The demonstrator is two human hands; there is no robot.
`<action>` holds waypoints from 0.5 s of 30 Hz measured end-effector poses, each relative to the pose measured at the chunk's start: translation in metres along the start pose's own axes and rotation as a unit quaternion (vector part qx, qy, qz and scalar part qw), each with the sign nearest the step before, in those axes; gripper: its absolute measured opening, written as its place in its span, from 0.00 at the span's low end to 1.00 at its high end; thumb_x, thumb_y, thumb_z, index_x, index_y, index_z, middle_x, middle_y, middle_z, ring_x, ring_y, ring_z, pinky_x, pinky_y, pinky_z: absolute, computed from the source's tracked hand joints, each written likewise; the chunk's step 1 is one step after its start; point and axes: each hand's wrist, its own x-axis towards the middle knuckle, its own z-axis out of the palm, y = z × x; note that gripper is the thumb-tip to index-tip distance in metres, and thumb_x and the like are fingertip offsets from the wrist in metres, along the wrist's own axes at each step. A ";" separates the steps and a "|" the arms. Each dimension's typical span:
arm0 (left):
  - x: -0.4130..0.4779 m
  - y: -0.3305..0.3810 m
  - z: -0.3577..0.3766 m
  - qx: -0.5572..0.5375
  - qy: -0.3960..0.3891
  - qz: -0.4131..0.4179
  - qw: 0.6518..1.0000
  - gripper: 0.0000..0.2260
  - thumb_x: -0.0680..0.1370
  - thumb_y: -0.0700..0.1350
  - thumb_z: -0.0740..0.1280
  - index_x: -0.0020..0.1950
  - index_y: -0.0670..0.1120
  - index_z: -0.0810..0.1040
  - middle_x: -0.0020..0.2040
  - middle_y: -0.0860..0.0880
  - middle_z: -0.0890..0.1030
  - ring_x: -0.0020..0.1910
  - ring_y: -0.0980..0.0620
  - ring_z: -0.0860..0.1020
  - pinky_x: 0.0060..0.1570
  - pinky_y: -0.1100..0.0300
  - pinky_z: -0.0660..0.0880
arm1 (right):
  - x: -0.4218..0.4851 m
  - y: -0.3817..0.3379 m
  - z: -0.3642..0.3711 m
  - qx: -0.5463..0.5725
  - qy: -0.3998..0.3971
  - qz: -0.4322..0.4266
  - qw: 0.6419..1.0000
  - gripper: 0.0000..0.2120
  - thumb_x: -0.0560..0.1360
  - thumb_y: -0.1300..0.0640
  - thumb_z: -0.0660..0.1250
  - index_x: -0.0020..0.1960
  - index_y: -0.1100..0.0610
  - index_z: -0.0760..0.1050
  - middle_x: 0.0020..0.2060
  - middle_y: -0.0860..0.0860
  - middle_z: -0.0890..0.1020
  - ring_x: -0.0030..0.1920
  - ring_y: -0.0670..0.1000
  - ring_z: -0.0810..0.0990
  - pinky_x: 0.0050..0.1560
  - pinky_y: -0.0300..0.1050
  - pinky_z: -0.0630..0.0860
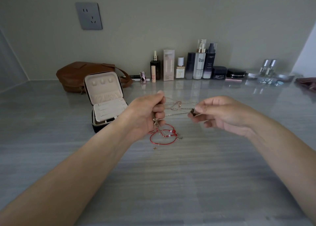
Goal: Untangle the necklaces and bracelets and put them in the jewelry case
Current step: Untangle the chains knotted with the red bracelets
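My left hand [147, 111] grips a bunch of thin chains above the grey table. Silver and rose-gold chains [177, 106] stretch across to my right hand [220, 114], which pinches a small dark pendant [192, 113] at the end of one chain. Red cord bracelets [164, 136] with small beads and charms hang from the tangle below my left hand and lie on the table. The jewelry case [106, 101] stands open to the left of my left hand, with a cream lining and a dark outside.
A brown leather bag [77, 75] lies behind the case. A row of cosmetic bottles, boxes and jars [198, 66] lines the wall at the back. At the far right edge lies a dark cloth [306, 83]. A wall socket [89, 15] is above left.
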 end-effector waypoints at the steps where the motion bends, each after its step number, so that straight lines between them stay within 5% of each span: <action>1: 0.000 -0.001 -0.001 0.010 0.000 0.002 1.000 0.14 0.80 0.50 0.57 0.35 0.48 0.68 0.21 0.55 0.62 0.20 0.58 0.64 0.27 0.64 0.66 | 0.000 -0.002 -0.001 0.049 0.003 -0.004 0.999 0.03 0.74 0.61 0.63 0.44 0.59 0.75 0.40 0.54 0.84 0.38 0.48 0.81 0.33 0.37 0.75; 9: 0.002 -0.020 0.006 0.156 -0.023 0.040 0.987 0.13 0.79 0.50 0.59 0.37 0.46 0.71 0.27 0.53 0.67 0.25 0.56 0.66 0.24 0.64 0.65 | 0.007 -0.001 0.002 0.330 0.020 -0.034 0.943 0.11 0.77 0.56 0.56 0.35 0.53 0.68 0.27 0.49 0.77 0.32 0.48 0.79 0.38 0.40 0.79; 15: -0.001 -0.026 0.010 0.276 -0.036 0.057 0.959 0.09 0.77 0.45 0.65 0.38 0.45 0.74 0.32 0.50 0.78 0.27 0.56 0.73 0.30 0.65 0.72 | 0.002 -0.004 0.003 0.268 0.004 -0.087 0.959 0.06 0.70 0.56 0.64 0.36 0.55 0.76 0.21 0.45 0.67 0.22 0.43 0.66 0.27 0.36 0.72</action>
